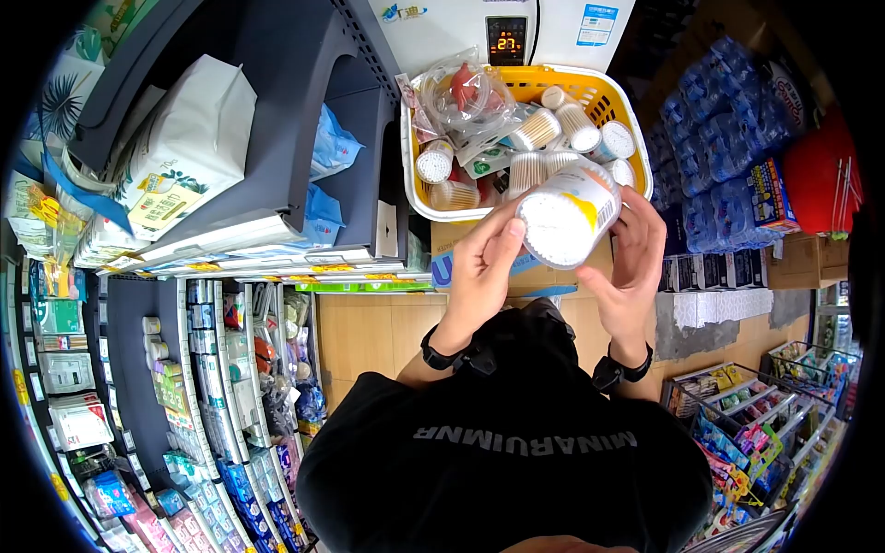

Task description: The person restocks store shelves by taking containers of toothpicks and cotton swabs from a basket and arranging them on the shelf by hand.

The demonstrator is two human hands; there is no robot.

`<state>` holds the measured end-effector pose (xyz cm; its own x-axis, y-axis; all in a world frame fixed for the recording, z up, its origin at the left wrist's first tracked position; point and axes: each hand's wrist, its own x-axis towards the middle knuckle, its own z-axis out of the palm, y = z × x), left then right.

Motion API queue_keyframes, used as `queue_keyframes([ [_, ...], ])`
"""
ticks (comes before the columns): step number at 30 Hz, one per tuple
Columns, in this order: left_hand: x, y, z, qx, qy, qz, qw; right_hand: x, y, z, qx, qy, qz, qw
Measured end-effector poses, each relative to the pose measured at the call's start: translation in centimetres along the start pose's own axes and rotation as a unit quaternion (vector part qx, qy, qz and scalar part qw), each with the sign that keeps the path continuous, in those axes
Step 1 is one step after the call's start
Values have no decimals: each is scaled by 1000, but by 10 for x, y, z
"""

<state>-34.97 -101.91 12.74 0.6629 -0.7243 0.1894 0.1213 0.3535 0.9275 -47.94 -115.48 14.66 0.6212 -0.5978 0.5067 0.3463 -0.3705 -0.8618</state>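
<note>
A round clear tub of cotton swabs (573, 210) with a printed label is tilted between my hands, its end full of white tips facing me. My left hand (486, 263) grips its left side, thumb against the edge. On the right side, the curled fingers of my right hand (629, 253) support the tub, the thumb standing a little apart below it. Just beyond is a yellow and white basket (638, 111) holding several more cotton swab tubs (579, 127) and clear plastic packaging (461, 92).
Dark shelving (277, 120) with a white bag (194, 138) and blue packets (334, 143) stands at left. Wrapped bottle packs (719, 138) and a red object (823, 175) are at right. Behind the basket is a white appliance with a lit display (508, 42). Below it sits a cardboard box (447, 238).
</note>
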Motion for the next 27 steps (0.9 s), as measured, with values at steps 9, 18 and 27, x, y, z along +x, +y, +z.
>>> queue_keyframes([
  [9,1,-7,-3,-43,53,-52,996,-14,-4,0,-4,13,-33,999],
  [18,-2,-2,-13,31,19,-94,995,-20,-5,0,-47,2,-87,995],
  [27,-6,0,-12,-37,-3,-77,996,-25,-3,6,-47,11,-12,999],
])
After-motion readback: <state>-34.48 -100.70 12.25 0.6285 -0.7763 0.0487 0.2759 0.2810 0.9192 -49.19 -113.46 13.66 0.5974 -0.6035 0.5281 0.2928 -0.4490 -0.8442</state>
